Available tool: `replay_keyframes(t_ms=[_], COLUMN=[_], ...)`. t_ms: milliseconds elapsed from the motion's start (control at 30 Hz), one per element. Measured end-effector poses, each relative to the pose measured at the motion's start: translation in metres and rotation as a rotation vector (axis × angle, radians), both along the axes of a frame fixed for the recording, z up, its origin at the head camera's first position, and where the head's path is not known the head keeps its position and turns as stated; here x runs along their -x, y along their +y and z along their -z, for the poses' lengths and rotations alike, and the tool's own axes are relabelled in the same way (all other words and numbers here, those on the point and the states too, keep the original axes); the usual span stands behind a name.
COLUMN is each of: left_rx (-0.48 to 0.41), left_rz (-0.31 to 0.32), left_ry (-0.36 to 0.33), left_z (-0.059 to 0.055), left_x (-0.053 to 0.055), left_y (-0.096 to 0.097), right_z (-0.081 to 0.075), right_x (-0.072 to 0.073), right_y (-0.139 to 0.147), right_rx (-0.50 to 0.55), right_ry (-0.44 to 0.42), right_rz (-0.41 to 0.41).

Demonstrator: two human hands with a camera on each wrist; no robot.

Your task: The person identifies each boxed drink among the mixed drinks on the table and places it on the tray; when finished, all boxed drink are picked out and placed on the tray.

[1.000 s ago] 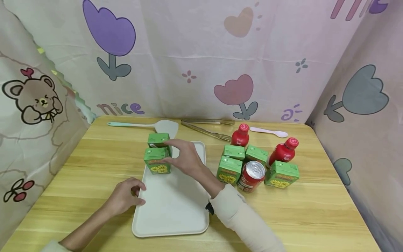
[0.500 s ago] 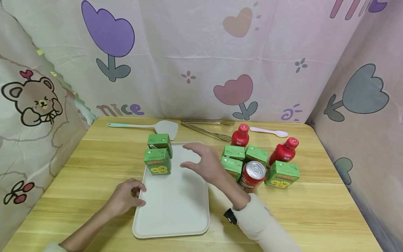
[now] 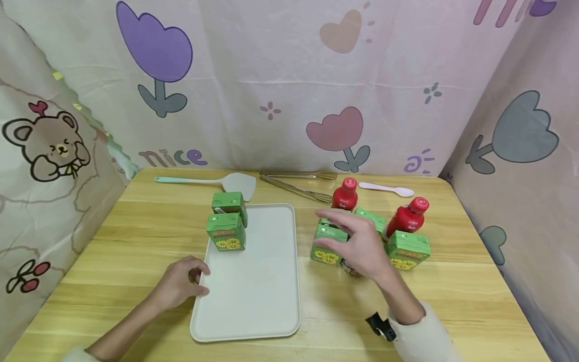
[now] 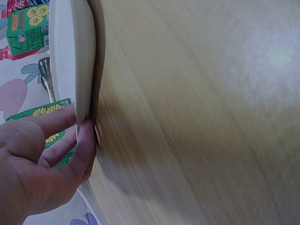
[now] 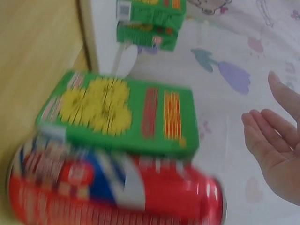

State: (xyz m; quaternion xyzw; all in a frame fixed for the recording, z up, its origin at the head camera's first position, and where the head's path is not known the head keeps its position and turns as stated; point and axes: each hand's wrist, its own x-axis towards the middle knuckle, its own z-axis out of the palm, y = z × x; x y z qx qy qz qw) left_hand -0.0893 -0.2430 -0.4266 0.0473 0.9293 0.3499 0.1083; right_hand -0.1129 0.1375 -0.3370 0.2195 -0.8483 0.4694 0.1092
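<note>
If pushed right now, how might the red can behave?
Standing upright, the red can would probably slide under a low push but might tip if pushed high. Its curved wall suggests rolling once down; its shiny surface could feel slippery.

Tray (image 3: 253, 291): off-white, rectangular, rounded corners, left rim pinched by left hand (image 3: 181, 281). Near carton (image 3: 226, 234) and far carton (image 3: 229, 201): green, yellow flowers, both upright on the tray at its far left corner, one behind the other. Front carton (image 3: 326, 255): same print, upright, off the tray, near its right side. Can (image 5: 168, 187): red with blue and white, upright, farther right of tray. Right hand (image 3: 362, 246) by those two, fingers apart from both.
</note>
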Motion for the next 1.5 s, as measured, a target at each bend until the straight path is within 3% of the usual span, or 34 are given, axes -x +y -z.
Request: replay_keyframes(t_ms=[133,367,700,967,1167,1500], left_rx=[0.002,-0.006,-0.003,0.000,-0.009,-0.011], left_rz=[0.001,-0.004,-0.002,0.000,-0.004,-0.007], left_ry=[0.006,-0.005,-0.002,0.001,-0.008,-0.012], left_z=[0.000,0.001,-0.001,-0.002,-0.001,-0.001], left_x=[0.000,-0.001,-0.001,-0.001,-0.001,-0.001], left_y=[-0.001,0.000,0.000,0.000,0.001,0.001], right_z=[0.002,0.009,0.014,0.023,0.031,0.043], right_x=[-0.004,-0.012,-0.018,-0.022,-0.025,-0.022], right_y=[0.021,0.061,0.106,0.139,0.156,0.175], right_rx=[-0.048,-0.032,-0.170,-0.242,-0.295,-0.260], right_ry=[0.013,-0.029,0.003,-0.072,-0.066,-0.086], right_rz=[0.047,0.103,0.212,0.275,0.334,0.322])
